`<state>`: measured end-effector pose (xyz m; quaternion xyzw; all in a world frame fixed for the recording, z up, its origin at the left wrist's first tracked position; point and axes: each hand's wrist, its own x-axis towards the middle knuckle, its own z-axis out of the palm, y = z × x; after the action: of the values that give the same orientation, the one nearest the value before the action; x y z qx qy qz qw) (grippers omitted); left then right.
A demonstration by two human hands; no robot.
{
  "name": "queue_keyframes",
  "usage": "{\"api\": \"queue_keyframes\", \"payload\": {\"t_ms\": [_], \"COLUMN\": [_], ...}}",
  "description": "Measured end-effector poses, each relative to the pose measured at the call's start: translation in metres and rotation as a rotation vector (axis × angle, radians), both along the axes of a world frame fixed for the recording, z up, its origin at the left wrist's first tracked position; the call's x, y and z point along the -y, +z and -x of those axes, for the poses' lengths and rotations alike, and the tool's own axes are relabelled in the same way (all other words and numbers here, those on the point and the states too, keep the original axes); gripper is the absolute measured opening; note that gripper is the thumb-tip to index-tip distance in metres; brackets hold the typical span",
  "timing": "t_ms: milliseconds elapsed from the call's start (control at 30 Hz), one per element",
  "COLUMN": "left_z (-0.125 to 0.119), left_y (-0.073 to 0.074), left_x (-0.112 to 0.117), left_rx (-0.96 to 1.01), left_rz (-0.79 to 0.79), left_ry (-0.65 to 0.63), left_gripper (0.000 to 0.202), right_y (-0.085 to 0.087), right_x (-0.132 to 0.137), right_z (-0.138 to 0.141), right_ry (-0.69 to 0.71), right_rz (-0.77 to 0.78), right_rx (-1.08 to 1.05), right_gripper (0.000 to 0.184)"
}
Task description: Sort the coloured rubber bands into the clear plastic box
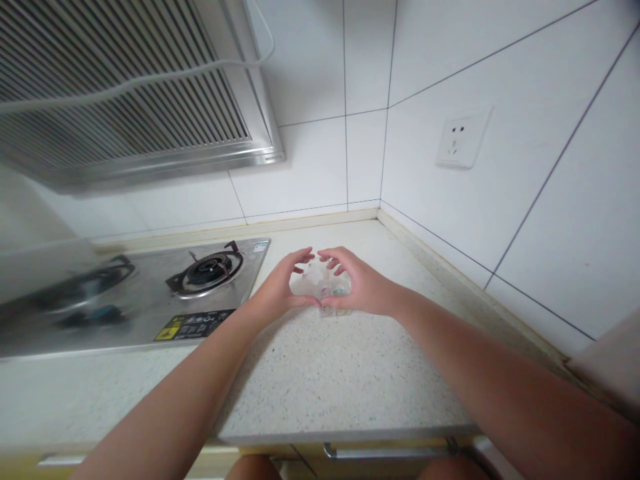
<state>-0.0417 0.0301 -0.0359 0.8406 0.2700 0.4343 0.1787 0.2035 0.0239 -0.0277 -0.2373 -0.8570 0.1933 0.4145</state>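
Observation:
On the speckled countertop (320,373) lies a small, see-through thing (334,291) like clear plastic packaging, with faint pink and green marks. Its exact kind is too blurred to tell. My left hand (291,280) curves around its left side, fingers bent and thumb stretched toward the middle. From the right, my right hand (361,280) arches over it in the same way, its thumb near the left thumb. Together the hands form a loose ring with the clear thing between and below them. Neither hand visibly grips it.
A steel gas stove (150,287) with black burners fills the left of the counter, under a range hood (150,80) with a white cable (200,67) across it. White tiled walls meet at the back corner. A socket (464,138) is on the right wall. Drawer handles (385,453) run below the front edge.

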Motion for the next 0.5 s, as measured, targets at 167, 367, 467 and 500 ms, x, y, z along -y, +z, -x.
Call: {"api": "queue_keyframes", "payload": {"t_ms": [167, 367, 467, 500], "left_z": [-0.005, -0.015, -0.018, -0.018], "left_y": [0.003, 0.005, 0.008, 0.009], "left_x": [0.006, 0.014, 0.018, 0.019], "left_rx": [0.035, 0.286, 0.351, 0.361], "left_rz": [0.075, 0.302, 0.361, 0.385], "left_ry": [-0.107, -0.276, -0.304, -0.308], "left_gripper": [0.098, 0.087, 0.083, 0.082], "right_y": [0.009, 0.008, 0.005, 0.005], "right_x": [0.01, 0.008, 0.005, 0.005], "right_z": [0.005, 0.002, 0.0, 0.0], "right_ry": [0.032, 0.006, -0.001, 0.001], "right_rz": [-0.072, -0.044, -0.036, -0.037], "right_rx": [-0.042, -0.063, -0.041, -0.03], "right_gripper": [0.087, 0.094, 0.096, 0.096]}}
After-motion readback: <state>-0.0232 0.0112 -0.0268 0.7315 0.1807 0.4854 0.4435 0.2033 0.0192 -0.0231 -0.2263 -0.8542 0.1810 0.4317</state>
